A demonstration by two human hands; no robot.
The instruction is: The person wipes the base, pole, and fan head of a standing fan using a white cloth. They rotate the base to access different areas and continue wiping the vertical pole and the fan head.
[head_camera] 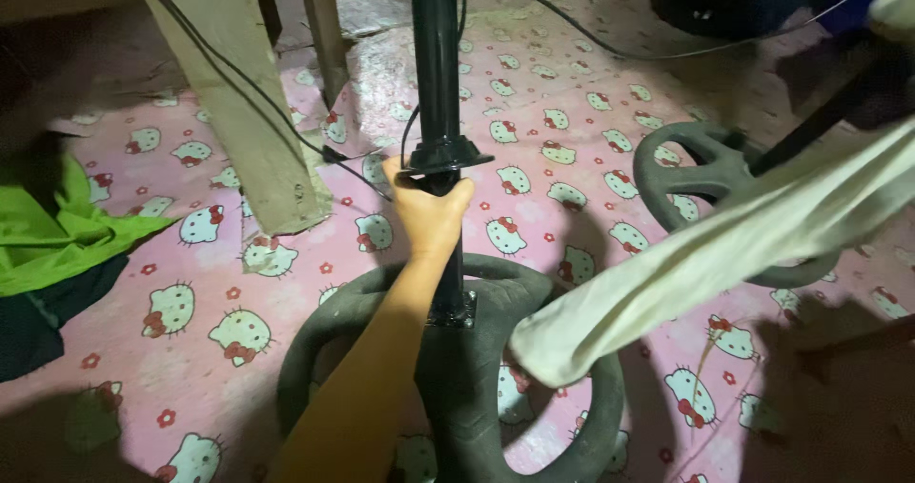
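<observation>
My left hand (431, 214) is closed around an upright black pole (436, 54), just under a flat black flange (440, 156) on it. My forearm reaches in from the bottom edge. The pole's foot is bolted to a small plate (456, 313) inside a round black rubber ring (572, 445) lying on the floor. A cream cloth (724, 245) hangs across the right side, over part of the ring. My right hand is out of view.
The floor is a pink sheet (562, 92) printed with cartoon cats. A wooden leg (250, 121) stands at the left with black cables (286, 121) along it. A second black spoked disc (701, 169) lies to the right. Green fabric (48, 226) is at the left edge.
</observation>
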